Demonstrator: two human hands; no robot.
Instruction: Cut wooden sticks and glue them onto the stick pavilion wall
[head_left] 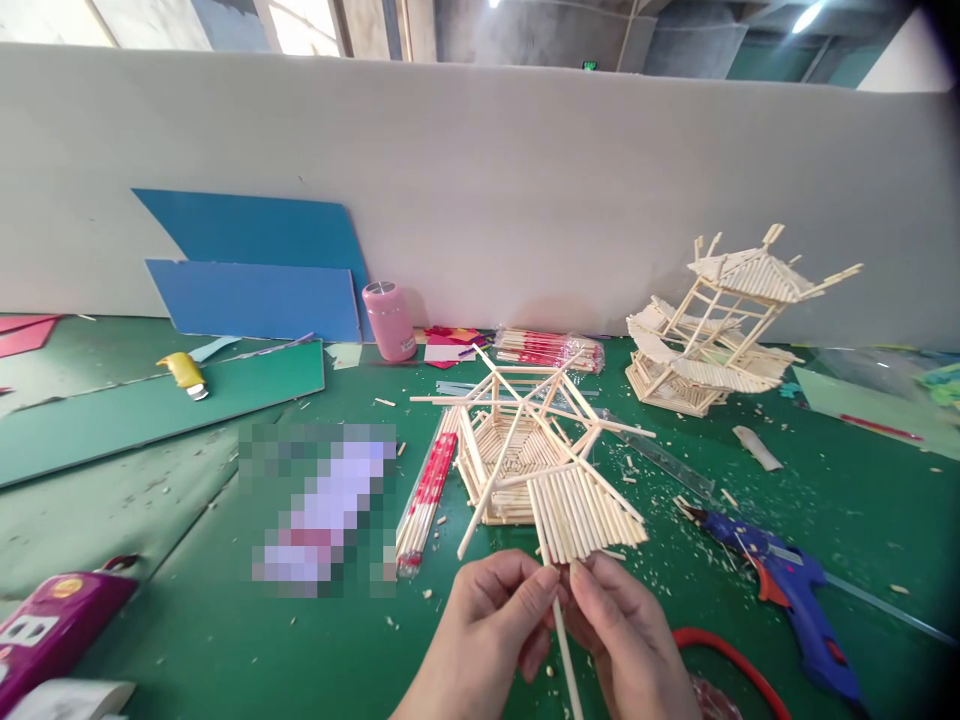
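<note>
A wooden stick runs from the near edge of a slatted roof panel down between my hands. My left hand pinches it between thumb and fingers just under the panel. Close beside it, my right hand is closed too, its thumb pressed to the stick near the panel's edge. The panel belongs to a small stick-built pavilion frame with a polygonal base and beams that reach outward. The fingertips are partly hidden behind the thumbs.
At right lie a blue glue gun and a red cable. A taller stick pavilion stands behind. Packed sticks lie left of the frame. A pink flask, blue boards and a purple power strip are further left.
</note>
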